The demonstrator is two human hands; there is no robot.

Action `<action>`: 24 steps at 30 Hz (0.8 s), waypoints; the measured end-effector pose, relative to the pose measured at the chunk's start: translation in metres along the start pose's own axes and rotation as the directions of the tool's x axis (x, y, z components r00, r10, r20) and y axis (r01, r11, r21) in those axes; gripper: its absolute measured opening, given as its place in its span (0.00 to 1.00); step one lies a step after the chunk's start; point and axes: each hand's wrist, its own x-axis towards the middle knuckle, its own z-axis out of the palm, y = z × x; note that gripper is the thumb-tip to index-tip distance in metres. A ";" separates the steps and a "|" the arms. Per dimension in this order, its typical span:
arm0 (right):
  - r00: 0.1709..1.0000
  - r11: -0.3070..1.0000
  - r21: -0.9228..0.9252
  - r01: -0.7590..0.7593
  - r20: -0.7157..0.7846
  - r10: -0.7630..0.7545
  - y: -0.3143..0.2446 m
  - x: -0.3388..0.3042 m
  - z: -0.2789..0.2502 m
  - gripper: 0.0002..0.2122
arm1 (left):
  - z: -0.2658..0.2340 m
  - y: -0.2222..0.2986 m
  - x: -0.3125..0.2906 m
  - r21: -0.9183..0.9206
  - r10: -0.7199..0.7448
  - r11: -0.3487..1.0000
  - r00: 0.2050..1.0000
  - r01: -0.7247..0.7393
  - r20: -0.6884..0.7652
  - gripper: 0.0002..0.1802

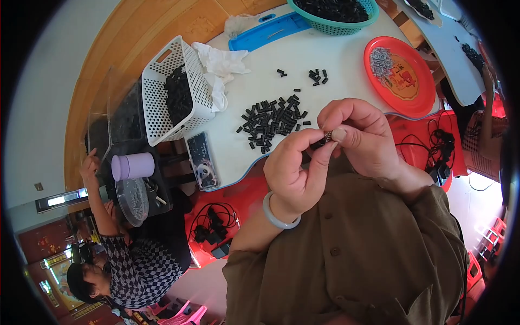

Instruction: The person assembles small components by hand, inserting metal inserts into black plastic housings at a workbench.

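Observation:
My left hand [295, 168] and my right hand [363, 135] meet in front of my chest, fingertips pinched together on one small dark part [328, 135] with a metal bit in it. A pale bangle sits on my left wrist. Just beyond my hands a heap of small black plastic parts [271, 120] lies on the white table [325, 59]. A few more black parts [317, 76] lie scattered farther back.
A red plate [403, 81] with small metal pieces sits at right. A white basket [176, 89] of black parts, a white cloth [219, 67], a phone [202, 160], a blue tray [268, 31] and a teal basket [336, 13] surround the heap. Another person [124, 254] sits lower left.

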 end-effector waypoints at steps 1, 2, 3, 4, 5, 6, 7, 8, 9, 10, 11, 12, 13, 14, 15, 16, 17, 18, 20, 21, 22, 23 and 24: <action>1.000 1.000 0.007 -0.010 -0.019 0.010 0.001 0.000 0.000 0.05 | -0.001 0.000 0.001 0.063 0.021 0.998 1.000 -0.021 0.000 0.08; 1.000 1.000 0.007 -0.011 -0.018 0.011 0.002 0.000 0.001 0.05 | -0.002 -0.001 0.003 0.064 0.021 0.998 1.000 -0.021 -0.001 0.08; 0.999 0.999 0.034 -0.029 -0.020 0.029 0.004 -0.001 0.001 0.05 | -0.004 -0.002 0.005 0.185 0.140 0.973 0.990 -0.141 0.019 0.08; 0.999 0.997 0.061 -0.047 -0.022 0.048 0.005 -0.001 0.001 0.05 | -0.005 -0.004 0.006 0.300 0.253 0.919 0.966 -0.256 0.052 0.07; 0.998 0.997 0.061 -0.049 -0.023 0.050 0.006 -0.001 0.002 0.05 | -0.005 -0.006 0.005 0.299 0.251 0.920 0.967 -0.254 0.051 0.07; 0.998 0.996 0.074 -0.052 -0.014 0.054 0.006 -0.001 0.003 0.04 | -0.004 -0.010 0.004 0.277 0.261 0.925 0.965 -0.259 0.028 0.06; 0.998 0.995 0.088 -0.056 -0.005 0.057 0.007 0.000 0.005 0.04 | -0.005 -0.012 0.003 0.255 0.271 0.930 0.963 -0.264 0.005 0.05; 0.998 0.994 0.088 -0.058 -0.005 0.059 0.008 0.000 0.006 0.04 | -0.005 -0.013 0.003 0.256 0.269 0.931 0.963 -0.261 0.005 0.05; 1.000 0.999 0.046 -0.020 0.016 0.019 0.010 0.000 0.005 0.04 | -0.006 -0.015 0.004 0.224 0.272 0.937 0.962 -0.267 0.010 0.04; 0.999 1.000 0.005 0.020 0.039 -0.020 0.012 0.001 0.005 0.04 | -0.008 -0.016 0.004 0.192 0.275 0.943 0.961 -0.273 0.015 0.03; 0.999 1.000 0.007 0.019 0.038 -0.019 0.013 0.000 0.005 0.04 | -0.009 -0.016 0.005 0.192 0.274 0.943 0.962 -0.271 0.016 0.03; 0.999 0.999 -0.023 0.032 0.035 -0.032 0.014 -0.001 0.005 0.04 | -0.012 -0.015 0.005 0.166 0.221 0.960 0.974 -0.226 0.048 0.02; 0.998 0.998 -0.053 0.047 0.032 -0.045 0.015 -0.001 0.005 0.03 | -0.014 -0.015 0.005 0.141 0.169 0.974 0.982 -0.179 0.083 0.02; 0.999 0.998 -0.052 0.047 0.029 -0.045 0.014 -0.002 0.003 0.03 | -0.015 -0.017 0.003 0.140 0.168 0.974 0.982 -0.178 0.085 0.02; 0.997 0.992 -0.097 0.082 0.009 -0.081 0.012 -0.001 0.000 0.04 | -0.016 -0.020 0.001 0.092 0.117 0.988 0.989 -0.126 0.095 0.04; 0.993 0.983 -0.143 0.116 -0.010 -0.119 0.010 0.000 -0.004 0.04 | -0.016 -0.022 0.000 0.043 0.068 0.996 0.992 -0.073 0.109 0.09; 0.992 0.982 -0.147 0.118 -0.014 -0.122 0.008 0.001 -0.010 0.04 | -0.015 -0.021 0.000 0.038 0.069 0.997 0.991 -0.074 0.112 0.09; 0.961 0.881 -0.416 0.227 -0.051 -0.272 0.004 0.003 -0.019 0.03 | -0.013 -0.019 0.002 -0.126 0.010 0.992 0.996 0.001 0.090 0.09; 0.867 0.455 -0.852 0.259 -0.003 -0.499 -0.004 0.008 -0.044 0.04 | -0.011 -0.018 0.002 -0.395 -0.091 0.913 0.995 0.101 0.045 0.05; 0.822 0.162 -0.971 0.178 0.056 -0.567 -0.013 0.010 -0.062 0.04 | -0.010 -0.016 0.003 -0.411 -0.088 0.906 0.994 0.104 0.058 0.05; 0.816 0.144 -0.976 0.162 0.050 -0.576 -0.019 0.010 -0.081 0.04 | -0.011 -0.015 0.003 -0.367 -0.112 0.921 0.990 0.134 0.081 0.07; 0.791 0.051 -0.995 0.091 0.042 -0.611 -0.022 0.008 -0.104 0.04 | -0.011 -0.014 0.002 -0.322 -0.136 0.932 0.985 0.164 0.106 0.09; 0.764 -0.037 -0.999 0.018 0.037 -0.645 -0.023 0.004 -0.128 0.05 | -0.010 -0.017 -0.002 -0.314 -0.163 0.929 0.979 0.193 0.120 0.08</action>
